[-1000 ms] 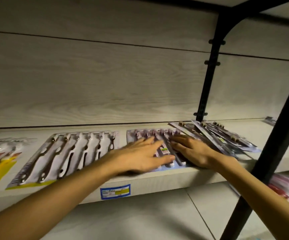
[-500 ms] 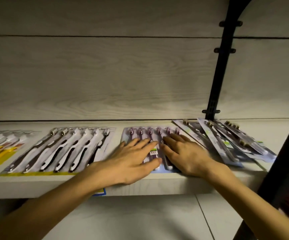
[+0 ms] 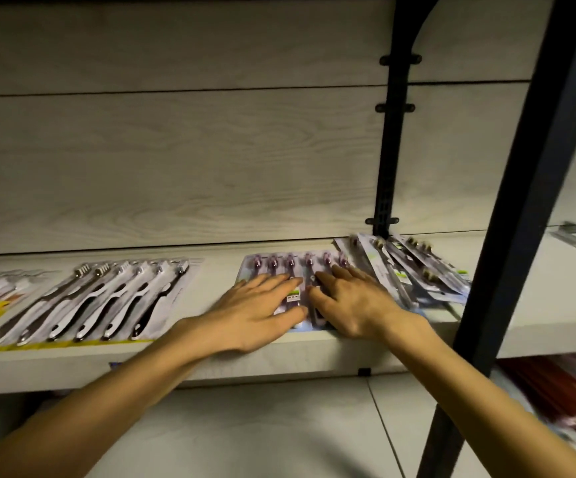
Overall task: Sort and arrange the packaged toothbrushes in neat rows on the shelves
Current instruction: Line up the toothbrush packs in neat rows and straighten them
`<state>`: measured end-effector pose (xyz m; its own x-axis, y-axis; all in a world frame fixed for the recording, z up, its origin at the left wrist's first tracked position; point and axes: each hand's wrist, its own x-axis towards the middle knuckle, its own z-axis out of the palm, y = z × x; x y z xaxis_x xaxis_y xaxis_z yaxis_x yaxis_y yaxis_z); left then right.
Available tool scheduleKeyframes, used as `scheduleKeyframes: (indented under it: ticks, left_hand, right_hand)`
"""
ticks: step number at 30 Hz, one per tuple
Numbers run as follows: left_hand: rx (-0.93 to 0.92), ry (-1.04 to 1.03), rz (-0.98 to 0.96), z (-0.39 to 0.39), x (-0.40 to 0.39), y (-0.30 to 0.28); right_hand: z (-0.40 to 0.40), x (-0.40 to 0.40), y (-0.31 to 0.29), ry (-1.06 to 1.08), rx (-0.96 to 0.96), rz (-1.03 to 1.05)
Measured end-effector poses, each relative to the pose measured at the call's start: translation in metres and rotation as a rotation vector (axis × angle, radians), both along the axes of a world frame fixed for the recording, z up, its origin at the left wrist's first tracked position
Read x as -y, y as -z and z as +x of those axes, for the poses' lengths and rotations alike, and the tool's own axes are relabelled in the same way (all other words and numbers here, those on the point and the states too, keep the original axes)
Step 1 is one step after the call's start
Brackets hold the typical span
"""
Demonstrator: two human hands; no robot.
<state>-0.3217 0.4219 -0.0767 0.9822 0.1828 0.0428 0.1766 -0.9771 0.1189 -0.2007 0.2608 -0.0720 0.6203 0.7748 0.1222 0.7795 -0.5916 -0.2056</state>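
Flat-fingered, grasping nothing, our left grip (image 3: 262,312) and right grip (image 3: 352,305) press the purple toothbrush pack (image 3: 300,267) — side by side — onto the shelf (image 3: 314,357).

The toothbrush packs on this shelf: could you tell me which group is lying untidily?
The fanned pile right of the purple-headed row, by the black upright. Its packs overlap at angles; the purple and black-and-white row lie parallel.

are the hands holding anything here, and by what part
Nothing is gripped. The left hand and right hand lie flat, fingers straight, pressing on the purple toothbrush packs, over their lower halves.
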Motion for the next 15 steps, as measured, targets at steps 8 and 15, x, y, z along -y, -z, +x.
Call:
scheduleKeyframes:
  ticks: [8, 15]
  left_hand:
    - [0.069, 0.116, 0.024, 0.051, 0.056, -0.004]
    - [0.096, 0.14, -0.076, 0.067, 0.085, -0.014]
  right_hand:
    - [0.019, 0.043, -0.013, 0.185, 0.012, -0.211]
    - [0.026, 0.055, -0.013, 0.447, -0.05, -0.126]
